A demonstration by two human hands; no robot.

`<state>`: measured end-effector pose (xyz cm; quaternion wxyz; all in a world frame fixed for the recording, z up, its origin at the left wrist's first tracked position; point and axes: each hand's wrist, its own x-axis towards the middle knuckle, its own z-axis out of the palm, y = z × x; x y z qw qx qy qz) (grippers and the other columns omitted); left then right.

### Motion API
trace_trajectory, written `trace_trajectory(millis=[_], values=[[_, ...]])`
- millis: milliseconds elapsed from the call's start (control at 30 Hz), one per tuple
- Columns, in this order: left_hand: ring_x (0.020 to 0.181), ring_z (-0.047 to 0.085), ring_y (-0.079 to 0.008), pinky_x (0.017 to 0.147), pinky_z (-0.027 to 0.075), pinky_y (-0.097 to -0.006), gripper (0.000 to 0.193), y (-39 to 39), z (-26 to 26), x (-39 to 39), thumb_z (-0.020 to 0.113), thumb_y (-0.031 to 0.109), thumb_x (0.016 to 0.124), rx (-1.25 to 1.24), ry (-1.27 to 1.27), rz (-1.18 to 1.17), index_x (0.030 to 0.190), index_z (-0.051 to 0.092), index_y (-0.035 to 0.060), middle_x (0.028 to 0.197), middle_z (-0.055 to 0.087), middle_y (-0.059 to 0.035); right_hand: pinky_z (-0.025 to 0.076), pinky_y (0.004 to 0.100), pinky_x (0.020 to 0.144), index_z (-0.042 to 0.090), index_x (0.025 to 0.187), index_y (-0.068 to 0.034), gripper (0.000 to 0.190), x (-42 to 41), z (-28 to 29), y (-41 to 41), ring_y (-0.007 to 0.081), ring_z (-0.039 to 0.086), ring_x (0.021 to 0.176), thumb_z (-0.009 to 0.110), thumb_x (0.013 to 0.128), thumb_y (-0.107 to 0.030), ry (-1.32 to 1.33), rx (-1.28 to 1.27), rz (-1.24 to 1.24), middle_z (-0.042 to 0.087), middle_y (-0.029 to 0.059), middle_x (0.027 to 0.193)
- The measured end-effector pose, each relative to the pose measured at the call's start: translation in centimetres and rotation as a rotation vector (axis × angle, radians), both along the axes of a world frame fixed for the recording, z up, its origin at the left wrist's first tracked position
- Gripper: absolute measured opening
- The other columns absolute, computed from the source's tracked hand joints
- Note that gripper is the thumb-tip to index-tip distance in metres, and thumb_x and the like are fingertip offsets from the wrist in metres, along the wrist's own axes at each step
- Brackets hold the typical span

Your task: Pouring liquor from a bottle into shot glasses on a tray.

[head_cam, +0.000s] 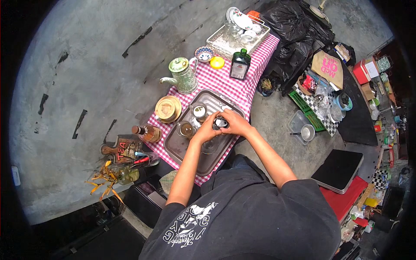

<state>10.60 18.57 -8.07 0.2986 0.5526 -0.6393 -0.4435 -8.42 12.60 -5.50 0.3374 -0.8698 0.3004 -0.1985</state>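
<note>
My left hand point(207, 129) and my right hand point(236, 122) close around the rim of a glass point(221, 123), one from each side, over a brown serving tray point(171, 145). Two glass cups stand on the tray left of my hands: one cup point(199, 110) looks pale inside, the other point(186, 129) holds a brownish liquid. A clear glass saucer or dish point(209, 147) lies just below my hands. My fingers hide part of the held glass, and its contents are unclear.
On the checked tablecloth point(224, 76) are a green enamel pot point(183, 76), a lidded yellowish cup point(167, 109), an amber bottle point(149, 133), a dark green bottle point(240, 65), a patterned bowl point(204, 53), a yellow lid point(217, 62) and a dish basket point(255, 46). Black bags point(286, 22) stand behind.
</note>
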Motion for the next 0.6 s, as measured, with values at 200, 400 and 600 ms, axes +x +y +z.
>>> trace_trajectory(millis=[200,400,600], values=[[0.135,0.045,-0.0318,0.113,0.036,-0.0390,0.091,-0.04,-0.12,0.02,0.082,0.010,0.069,-0.010,0.004,0.000,0.147,0.036,0.0028,0.143,0.048,-0.0206,0.048,0.0416,0.087,0.061,0.116,-0.002,0.053,0.02,0.11,0.07,0.0343,0.058,0.099,0.077,0.069,-0.020,0.005,-0.024,-0.009,0.057,0.0150,0.101],[0.136,0.045,-0.0313,0.113,0.036,-0.0388,0.090,-0.01,0.05,-0.04,0.081,0.009,0.069,-0.021,0.012,0.000,0.148,0.036,0.0034,0.144,0.047,-0.0202,0.048,0.0413,0.088,0.061,0.116,-0.002,0.052,0.01,0.03,-0.09,0.0342,0.058,0.100,0.077,0.070,-0.020,0.028,-0.013,-0.009,0.057,0.0151,0.101],[0.136,0.045,-0.0308,0.113,0.036,-0.0384,0.089,0.03,0.22,-0.08,0.078,0.006,0.069,0.014,0.015,0.011,0.148,0.036,0.0035,0.144,0.047,-0.0196,0.047,0.0417,0.089,0.061,0.117,-0.003,0.053,0.01,-0.07,-0.14,0.0344,0.057,0.101,0.077,0.070,-0.021,0.020,0.001,0.001,0.056,0.0149,0.102]])
